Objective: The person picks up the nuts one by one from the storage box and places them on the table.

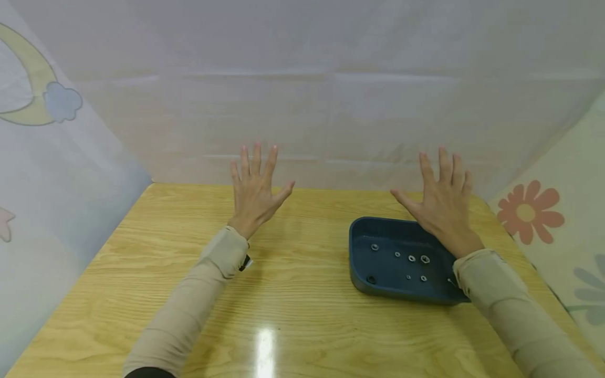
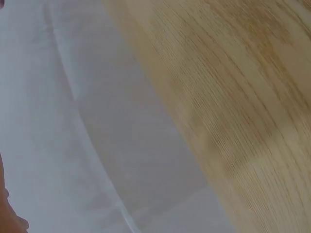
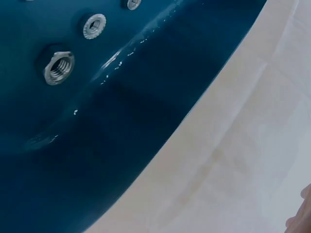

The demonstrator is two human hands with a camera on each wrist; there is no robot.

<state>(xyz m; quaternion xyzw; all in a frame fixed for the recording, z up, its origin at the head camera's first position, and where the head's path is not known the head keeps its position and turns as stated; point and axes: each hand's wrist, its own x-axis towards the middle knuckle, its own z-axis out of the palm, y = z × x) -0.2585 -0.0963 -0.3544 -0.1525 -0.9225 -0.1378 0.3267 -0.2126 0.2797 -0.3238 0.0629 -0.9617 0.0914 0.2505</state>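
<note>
Both hands are raised with fingers spread and hold nothing. My left hand (image 1: 255,197) is over the far middle of the wooden table (image 1: 293,315). Over the far right part of a dark blue tray (image 1: 392,294) hovers my right hand (image 1: 444,207), its forearm crossing the tray's right end. Inside the tray lie several metal nuts of different sizes, among them a large hex nut (image 3: 59,68) and a flanged nut (image 3: 94,26). A dark ring-shaped piece (image 1: 371,279) sits in the tray's near left corner. The forearm hides part of the tray's right side.
A pale cloth backdrop (image 1: 302,115) rises behind the table's far edge. Printed cloths stand at both sides, with a moon (image 1: 38,79) at left and a red flower (image 1: 525,212) at right. Light reflects off the tabletop near the front.
</note>
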